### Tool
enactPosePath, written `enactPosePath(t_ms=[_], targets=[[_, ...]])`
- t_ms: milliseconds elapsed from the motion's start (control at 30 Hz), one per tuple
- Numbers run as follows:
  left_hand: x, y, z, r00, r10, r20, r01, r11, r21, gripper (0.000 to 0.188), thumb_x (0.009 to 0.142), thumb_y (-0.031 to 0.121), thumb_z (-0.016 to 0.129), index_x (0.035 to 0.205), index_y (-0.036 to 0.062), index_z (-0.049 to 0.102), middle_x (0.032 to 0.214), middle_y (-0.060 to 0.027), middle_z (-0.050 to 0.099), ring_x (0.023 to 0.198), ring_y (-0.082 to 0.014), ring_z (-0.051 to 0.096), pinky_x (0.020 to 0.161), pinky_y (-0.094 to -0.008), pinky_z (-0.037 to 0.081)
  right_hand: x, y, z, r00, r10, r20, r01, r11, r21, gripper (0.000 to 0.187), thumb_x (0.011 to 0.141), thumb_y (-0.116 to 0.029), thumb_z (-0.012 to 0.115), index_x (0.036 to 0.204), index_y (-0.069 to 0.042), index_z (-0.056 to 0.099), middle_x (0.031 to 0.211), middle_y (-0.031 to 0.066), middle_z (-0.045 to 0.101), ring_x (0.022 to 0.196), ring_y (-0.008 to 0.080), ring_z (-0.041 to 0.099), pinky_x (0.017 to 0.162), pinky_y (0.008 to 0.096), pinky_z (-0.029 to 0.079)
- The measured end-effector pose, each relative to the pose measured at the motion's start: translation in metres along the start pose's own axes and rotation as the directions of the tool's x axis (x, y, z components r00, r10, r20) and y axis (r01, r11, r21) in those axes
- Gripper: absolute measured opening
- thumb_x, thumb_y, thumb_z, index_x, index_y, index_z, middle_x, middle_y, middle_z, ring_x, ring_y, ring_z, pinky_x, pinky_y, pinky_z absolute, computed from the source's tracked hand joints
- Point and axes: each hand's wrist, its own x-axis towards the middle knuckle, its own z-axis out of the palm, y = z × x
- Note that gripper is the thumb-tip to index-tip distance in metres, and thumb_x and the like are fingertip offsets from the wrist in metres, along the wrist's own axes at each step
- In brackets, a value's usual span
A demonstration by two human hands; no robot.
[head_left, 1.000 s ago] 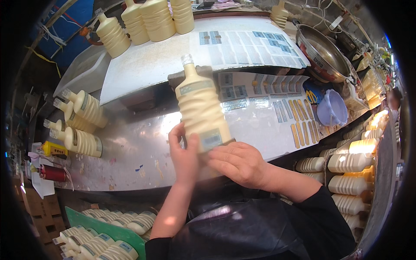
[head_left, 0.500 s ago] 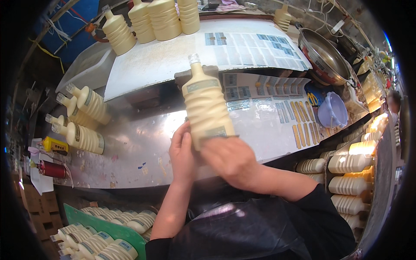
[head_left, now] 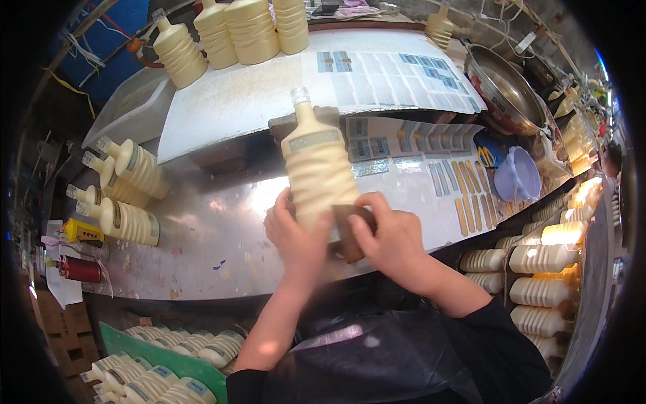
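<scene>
A cream bottle (head_left: 317, 172) with wavy ridges and a clear neck lies in front of me. Its upper part rests against a dark block (head_left: 328, 116). A grey-blue label (head_left: 315, 140) crosses its shoulder; a lower label is mostly covered. My left hand (head_left: 296, 236) grips the bottle's lower left side, the thumb blurred over its front. In my right hand (head_left: 396, 232) is a brown flat pad (head_left: 350, 237), pinched between thumb and fingers at the bottle's lower right. Whether the pad presses on the bottle I cannot tell.
Several cream bottles (head_left: 128, 219) lie at the left, others stand on the white board (head_left: 222, 101). Label strips (head_left: 464, 178) lie on the right of the metal table (head_left: 202, 259), near a lavender bucket (head_left: 517, 174) and yellow-handled scissors (head_left: 486, 156). Racked bottles (head_left: 542, 291) flank me.
My right hand has turned and drawn back to the right, showing the brown pad. My left thumb has come over the bottle's front. The bottle has shifted slightly.
</scene>
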Motion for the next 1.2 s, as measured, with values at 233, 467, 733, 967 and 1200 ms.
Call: enactPosePath(t_ms=[233,467,733,967,1200], targets=[[-0.001,-0.005,0.008,0.993,-0.114,0.034,0.119,0.962,-0.245,0.07,0.089,0.02,0.064,0.149,-0.0018,0.036,0.143,-0.0229,0.042,0.134,-0.0364,0.039,0.118,-0.0492,0.03,-0.001,0.024,-0.005,0.998,0.047,-0.041,-0.047,0.999,0.003,0.019,0.093,-0.017,0.069,0.108,-0.01,0.061,0.064,0.0111,0.065,0.054,0.0304,0.065,0.052,0.0384,0.049],[0.002,-0.008,0.009,0.993,-0.11,0.04,0.116,0.958,-0.263,0.078,0.098,0.046,0.062,0.152,-0.0027,0.032,0.133,-0.0194,0.046,0.123,-0.0275,0.048,0.109,-0.0418,0.038,0.002,-0.006,-0.003,0.991,-0.13,-0.025,0.132,0.985,0.114,0.02,0.09,-0.014,0.073,0.107,-0.01,0.063,0.065,0.0105,0.066,0.055,0.0296,0.067,0.052,0.0396,0.05],[-0.002,-0.01,0.008,0.998,-0.051,0.021,0.052,0.997,-0.063,0.089,0.091,0.045,0.072,0.154,-0.0016,0.029,0.134,-0.0198,0.047,0.125,-0.0309,0.047,0.111,-0.0448,0.036,0.008,0.036,-0.003,0.995,-0.044,-0.086,0.049,0.997,0.06,0.021,0.089,-0.014,0.074,0.107,-0.009,0.065,0.065,0.009,0.066,0.055,0.0273,0.066,0.052,0.0371,0.051],[0.06,0.015,-0.013,0.988,0.141,-0.069,-0.149,0.982,-0.117,0.079,0.085,0.022,0.074,0.15,-0.0016,0.035,0.13,-0.0194,0.047,0.122,-0.0343,0.047,0.111,-0.0482,0.035,0.072,0.018,-0.024,0.981,0.115,-0.159,-0.05,0.928,0.369,0.02,0.093,-0.016,0.069,0.11,-0.009,0.062,0.066,0.0117,0.066,0.06,0.0314,0.068,0.056,0.0407,0.051],[0.121,-0.007,0.008,0.99,-0.118,0.076,0.138,0.916,-0.377,0.041,0.095,0.028,0.07,0.123,0.0008,0.058,0.117,-0.0076,0.052,0.101,-0.0162,0.05,0.094,-0.0316,0.045,0.129,0.016,0.005,0.999,0.012,-0.031,-0.006,0.984,0.176,0.017,0.094,-0.023,0.064,0.107,-0.011,0.064,0.07,0.0144,0.068,0.067,0.037,0.069,0.064,0.048,0.052]])
